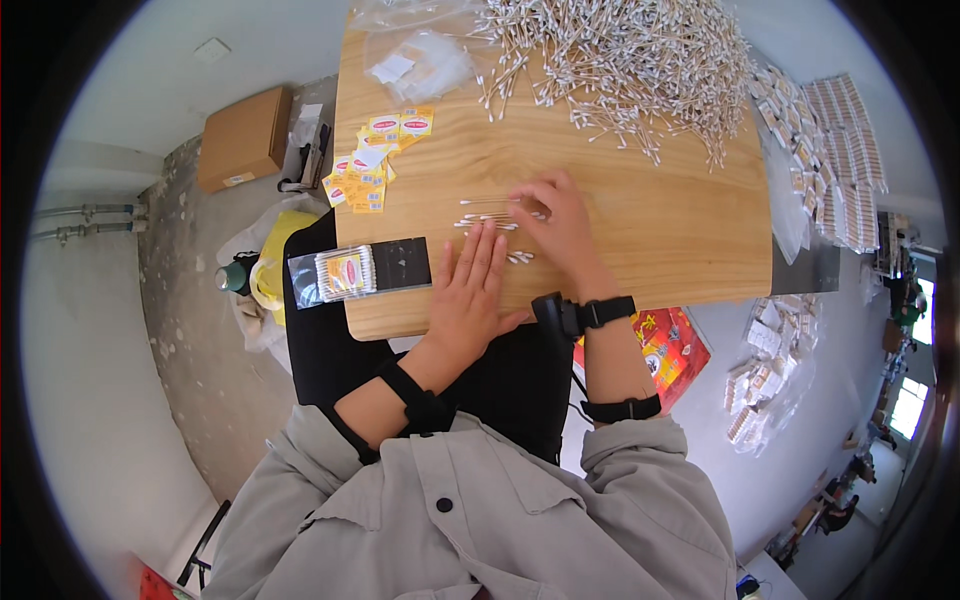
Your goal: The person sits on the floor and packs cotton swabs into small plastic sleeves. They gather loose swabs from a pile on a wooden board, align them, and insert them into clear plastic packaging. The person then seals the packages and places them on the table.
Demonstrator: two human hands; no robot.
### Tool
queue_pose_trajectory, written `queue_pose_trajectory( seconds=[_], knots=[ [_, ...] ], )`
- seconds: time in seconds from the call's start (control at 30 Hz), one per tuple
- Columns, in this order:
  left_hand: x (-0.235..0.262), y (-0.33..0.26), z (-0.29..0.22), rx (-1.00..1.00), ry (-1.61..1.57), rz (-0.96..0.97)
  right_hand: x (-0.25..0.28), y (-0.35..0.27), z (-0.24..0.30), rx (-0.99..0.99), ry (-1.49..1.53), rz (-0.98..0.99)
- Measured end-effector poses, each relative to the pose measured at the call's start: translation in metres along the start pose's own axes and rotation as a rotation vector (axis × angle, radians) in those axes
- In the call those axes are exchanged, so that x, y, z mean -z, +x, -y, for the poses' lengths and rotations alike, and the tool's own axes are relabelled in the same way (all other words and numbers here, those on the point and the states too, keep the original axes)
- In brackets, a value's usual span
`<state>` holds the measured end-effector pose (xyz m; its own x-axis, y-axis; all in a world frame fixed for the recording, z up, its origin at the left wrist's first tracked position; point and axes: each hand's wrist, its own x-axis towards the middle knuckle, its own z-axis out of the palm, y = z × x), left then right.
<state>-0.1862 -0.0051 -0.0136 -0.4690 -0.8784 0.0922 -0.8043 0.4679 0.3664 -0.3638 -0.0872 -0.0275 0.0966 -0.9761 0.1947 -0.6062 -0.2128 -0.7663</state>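
My left hand (468, 290) lies flat on the wooden table, palm down, with its fingers stretched toward a small row of cotton swabs (487, 217). Over the right part of this row, my right hand (562, 228) is bent, thumb and fingers pinched about the swabs; its fingertips are slightly blurred. A few more swabs (520, 257) lie between the two hands, partly hidden. Left of my left hand, a clear packet of cotton swabs (345, 272) with a yellow-and-white label rests on a dark flat strip (405, 263) at the table edge.
A large heap of loose cotton swabs (640, 70) covers the table's far right. Yellow label cards (365, 170) and clear plastic bags (430, 65) lie at the left. Packed swab bundles (840, 150) stand beyond the right edge, with more packets (770, 360) below. A cardboard box (243, 138) sits left.
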Motion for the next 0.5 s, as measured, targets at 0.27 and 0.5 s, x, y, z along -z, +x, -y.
queue_pose_trajectory(
  seconds=[0.27,0.5],
  knots=[
    [-0.002,0.021,0.01,0.018,0.087,-0.018,0.007,-0.036,0.008,0.057,0.025,-0.028],
    [-0.004,0.013,0.011,-0.007,0.022,-0.035,-0.006,-0.024,0.015,-0.193,0.122,-0.261]
  ],
)
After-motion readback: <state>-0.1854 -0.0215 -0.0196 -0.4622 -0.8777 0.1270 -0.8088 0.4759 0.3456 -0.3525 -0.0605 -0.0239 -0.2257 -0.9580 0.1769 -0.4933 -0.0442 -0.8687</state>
